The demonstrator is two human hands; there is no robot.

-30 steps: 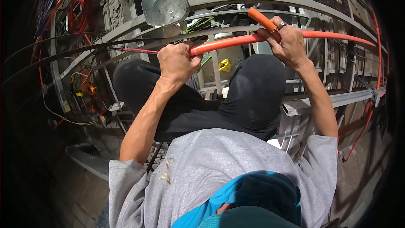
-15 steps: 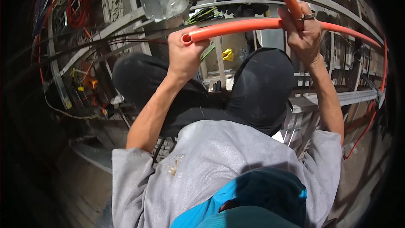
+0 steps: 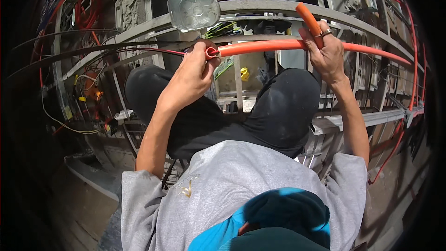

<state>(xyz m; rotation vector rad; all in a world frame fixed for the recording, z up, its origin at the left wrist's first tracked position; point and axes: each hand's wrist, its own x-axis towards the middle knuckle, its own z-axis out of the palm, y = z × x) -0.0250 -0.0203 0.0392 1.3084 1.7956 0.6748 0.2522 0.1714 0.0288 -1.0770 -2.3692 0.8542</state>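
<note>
In my left hand (image 3: 189, 75), closed fingers grip an orange tube end (image 3: 212, 53) whose open mouth shows beside the thumb. Right next to that mouth starts a long orange conduit (image 3: 265, 46), with something dark and thin between the two. Red and dark wires (image 3: 158, 49) reach my left hand from the left. My right hand (image 3: 329, 55) is wrapped around a short orange tube piece (image 3: 306, 16) that sticks up at a slant. The long conduit passes under or through the same hand; its fingers hide how. Farther right the conduit curves away.
A square metal electrical box (image 3: 194, 8) stands beyond my left hand, by a curved metal rail (image 3: 260, 4). Metal framing (image 3: 353, 120) lies at right. Coiled red cable (image 3: 87, 11) is at far left. A yellow item (image 3: 245, 74) shows between my knees.
Both hands and the conduit sit slightly lower in the picture. My left hand has turned, and the wires on its left show more clearly. The grips stay closed.
</note>
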